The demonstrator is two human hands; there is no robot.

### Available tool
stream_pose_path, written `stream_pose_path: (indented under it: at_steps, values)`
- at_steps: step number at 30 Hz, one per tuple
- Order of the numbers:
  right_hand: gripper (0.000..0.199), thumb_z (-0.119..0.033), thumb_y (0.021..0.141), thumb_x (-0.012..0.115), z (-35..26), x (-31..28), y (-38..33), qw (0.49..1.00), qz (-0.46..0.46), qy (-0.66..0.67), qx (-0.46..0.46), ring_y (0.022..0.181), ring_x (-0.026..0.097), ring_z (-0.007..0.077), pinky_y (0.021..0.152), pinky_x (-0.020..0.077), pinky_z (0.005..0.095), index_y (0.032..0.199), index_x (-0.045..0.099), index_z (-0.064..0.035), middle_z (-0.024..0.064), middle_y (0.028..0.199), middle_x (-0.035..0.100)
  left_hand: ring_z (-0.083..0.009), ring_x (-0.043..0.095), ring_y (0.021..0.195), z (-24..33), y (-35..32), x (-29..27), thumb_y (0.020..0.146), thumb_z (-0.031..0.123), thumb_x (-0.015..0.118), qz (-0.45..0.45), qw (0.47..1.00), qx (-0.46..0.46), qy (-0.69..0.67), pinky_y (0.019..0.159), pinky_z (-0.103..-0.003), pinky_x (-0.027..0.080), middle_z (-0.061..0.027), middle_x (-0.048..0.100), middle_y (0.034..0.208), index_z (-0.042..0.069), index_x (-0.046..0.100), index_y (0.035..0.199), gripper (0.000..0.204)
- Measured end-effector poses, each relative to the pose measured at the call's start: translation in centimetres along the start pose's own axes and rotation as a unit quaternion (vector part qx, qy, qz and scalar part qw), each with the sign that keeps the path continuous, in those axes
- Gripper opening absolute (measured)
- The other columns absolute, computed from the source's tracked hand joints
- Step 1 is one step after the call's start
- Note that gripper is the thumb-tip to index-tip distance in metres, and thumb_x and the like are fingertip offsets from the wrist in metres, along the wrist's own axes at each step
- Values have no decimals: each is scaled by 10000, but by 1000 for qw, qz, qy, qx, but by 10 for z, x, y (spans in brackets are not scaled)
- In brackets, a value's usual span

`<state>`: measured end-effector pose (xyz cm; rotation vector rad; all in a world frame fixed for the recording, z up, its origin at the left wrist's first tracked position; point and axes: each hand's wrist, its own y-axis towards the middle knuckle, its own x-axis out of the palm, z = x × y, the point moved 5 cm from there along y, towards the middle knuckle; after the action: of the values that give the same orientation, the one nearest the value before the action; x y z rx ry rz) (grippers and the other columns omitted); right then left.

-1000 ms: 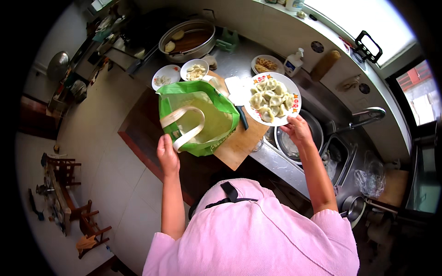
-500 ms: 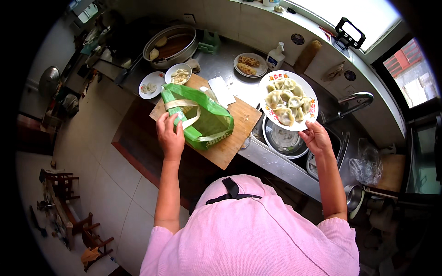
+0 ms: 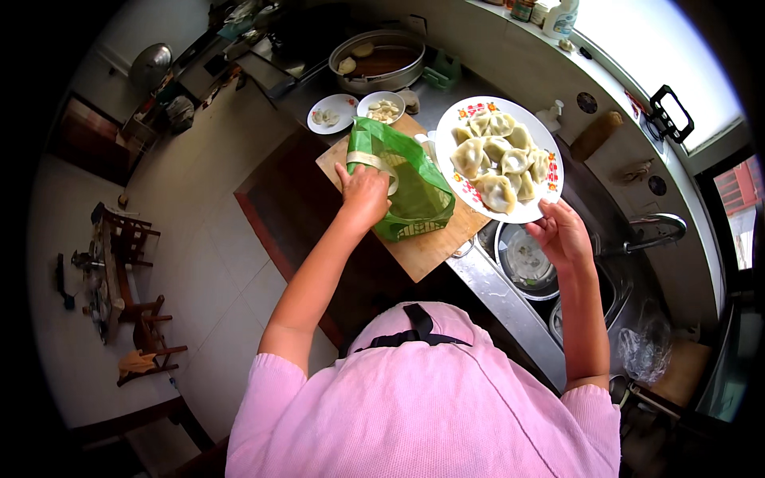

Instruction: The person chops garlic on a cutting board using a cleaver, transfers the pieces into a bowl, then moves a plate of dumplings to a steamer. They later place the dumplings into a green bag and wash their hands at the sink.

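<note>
My right hand (image 3: 564, 233) pinches the lower right rim of a white plate (image 3: 550, 201) with a red floral border. Dumplings (image 3: 496, 153) are heaped on this plate, which is held up over the counter and tipped slightly toward me. My left hand (image 3: 366, 195) is closed on the pale handle of a green shopping bag (image 3: 416, 185). The bag lies partly open on a wooden cutting board (image 3: 418, 267), and the fingertips are partly hidden at its handle. What the bag holds cannot be made out.
Behind the board stand a bowl of peeled garlic (image 3: 382, 108), a small plate of scraps (image 3: 332, 115) and a large metal pot (image 3: 378, 62). The sink with a metal basin (image 3: 526, 259) and faucet (image 3: 657, 227) is at right. A soap pump bottle (image 3: 550, 116) stands behind the plate.
My left hand has moved right and inward over the bag, its fingers now at the handle. The dumpling plate is still in my right hand, nearer the bag. The whole view has shifted.
</note>
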<state>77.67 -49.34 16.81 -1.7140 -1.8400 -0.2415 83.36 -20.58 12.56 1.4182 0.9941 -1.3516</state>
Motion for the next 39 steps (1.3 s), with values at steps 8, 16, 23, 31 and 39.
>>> stream_pose_path:
  at_steps: [8, 16, 23, 31, 39]
  values:
    - [219, -48, 821, 458, 26, 60, 32, 998, -57, 9, 37, 702, 609, 163, 605, 542, 252, 1020, 471, 42, 125, 898, 578, -193, 544, 682, -41, -4, 18, 739, 12, 521, 290, 821, -124, -475, 650, -316, 428, -64, 552, 749, 21, 545, 886, 150]
    - [202, -21, 817, 452, 77, 103, 74, 992, -89, 10, 83, 754, 599, 181, 596, 548, 263, 1014, 465, 19, 114, 917, 574, -170, 537, 818, -56, -22, 65, 790, -2, 468, 275, 308, -126, -902, 743, -285, 443, -102, 515, 940, -37, 413, 1046, 264]
    - [251, -25, 825, 426, 125, 104, 78, 988, -71, 11, 137, 784, 596, 209, 600, 548, 293, 1074, 449, -9, 118, 969, 561, -209, 538, 923, -53, -34, 57, 800, 14, 427, 254, 232, -113, -932, 806, -314, 451, -128, 536, 989, -42, 468, 1035, 245]
    - [239, -47, 836, 431, 146, 58, 72, 979, -1, -48, 198, 793, 597, 215, 615, 537, 326, 1073, 444, -23, 123, 967, 564, -118, 537, 706, -68, -57, 83, 847, 180, 469, 234, 378, -259, -857, 626, -240, 450, -35, 555, 842, 40, 478, 993, 202]
    - [231, -47, 835, 434, 156, 42, 74, 977, -2, -56, 208, 781, 602, 208, 621, 537, 315, 1065, 454, -41, 108, 958, 570, -27, 419, 492, -72, -44, 83, 830, 311, 498, 136, 598, -271, -742, 446, -167, 336, 23, 520, 668, 59, 522, 939, 276]
